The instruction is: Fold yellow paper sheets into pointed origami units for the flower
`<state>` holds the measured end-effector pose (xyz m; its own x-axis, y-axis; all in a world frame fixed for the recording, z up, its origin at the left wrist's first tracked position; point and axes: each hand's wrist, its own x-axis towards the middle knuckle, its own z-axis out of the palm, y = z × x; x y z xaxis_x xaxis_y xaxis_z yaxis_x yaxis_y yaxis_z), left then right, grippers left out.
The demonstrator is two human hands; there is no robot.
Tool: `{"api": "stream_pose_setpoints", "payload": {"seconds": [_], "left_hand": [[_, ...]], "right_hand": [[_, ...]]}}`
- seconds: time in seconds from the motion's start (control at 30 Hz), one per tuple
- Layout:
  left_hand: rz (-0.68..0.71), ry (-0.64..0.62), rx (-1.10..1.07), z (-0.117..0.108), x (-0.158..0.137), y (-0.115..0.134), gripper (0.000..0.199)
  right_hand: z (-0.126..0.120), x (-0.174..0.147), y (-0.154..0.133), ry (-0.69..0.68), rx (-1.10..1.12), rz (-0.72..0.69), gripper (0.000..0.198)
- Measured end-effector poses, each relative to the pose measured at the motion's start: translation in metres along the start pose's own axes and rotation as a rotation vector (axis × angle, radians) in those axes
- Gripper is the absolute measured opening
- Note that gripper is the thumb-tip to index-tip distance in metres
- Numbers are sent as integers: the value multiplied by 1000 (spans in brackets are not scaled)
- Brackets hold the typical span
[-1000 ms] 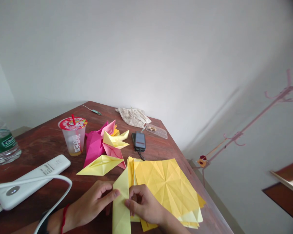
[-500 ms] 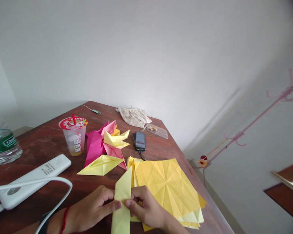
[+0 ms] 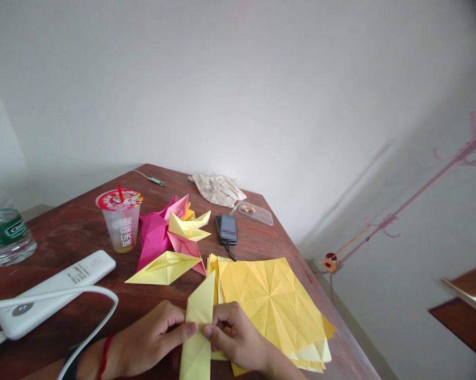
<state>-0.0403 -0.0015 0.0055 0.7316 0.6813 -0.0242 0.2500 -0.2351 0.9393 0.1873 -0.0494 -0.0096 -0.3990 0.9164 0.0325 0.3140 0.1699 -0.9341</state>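
A long strip of folded pale yellow paper (image 3: 200, 306) stands between my hands, its slanted top end pointing away from me. My left hand (image 3: 156, 332) pinches its left edge, the thumb lying on the front face. From the other side my right hand (image 3: 238, 338) grips the right edge, thumb tip close to the left thumb. The lower end runs out of view. Under and beside my right hand lies a stack of creased yellow paper sheets (image 3: 273, 301). Just beyond the strip is a folded pale yellow paper boat shape (image 3: 164, 267).
Behind are pink and yellow folded papers (image 3: 152, 237), a plastic cup (image 3: 121, 221) with a straw, a phone (image 3: 226, 230), a cloth (image 3: 217, 190) and a clear plastic case (image 3: 257, 212). A white power bank (image 3: 59, 293) with cable and a water bottle (image 3: 8, 232) stand left.
The folded paper has shifted very slightly between my hands, its lower part leaning a little to the left. Both hands keep nearly the same place and grip.
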Motion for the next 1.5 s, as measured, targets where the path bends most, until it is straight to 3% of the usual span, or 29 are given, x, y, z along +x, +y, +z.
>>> {"api": "stream_pose_setpoints", "payload": {"seconds": [0.23, 0.47, 0.63, 0.83, 1.5], "left_hand": [[-91, -49, -165, -3, 4, 7, 54], [-36, -86, -205, -4, 8, 4, 52], [-62, -47, -317, 3, 11, -8, 61], [-105, 46, -355, 4, 15, -11, 55], [-121, 70, -444, -6, 16, -6, 48]], "right_hand": [[0, 0, 1, -22, 2, 0, 43], [0, 1, 2, 44, -11, 45, 45], [-1, 3, 1, 86, 13, 93, 46], [-3, 5, 1, 83, -8, 72, 45], [-2, 4, -3, 88, -43, 83, 46]]}}
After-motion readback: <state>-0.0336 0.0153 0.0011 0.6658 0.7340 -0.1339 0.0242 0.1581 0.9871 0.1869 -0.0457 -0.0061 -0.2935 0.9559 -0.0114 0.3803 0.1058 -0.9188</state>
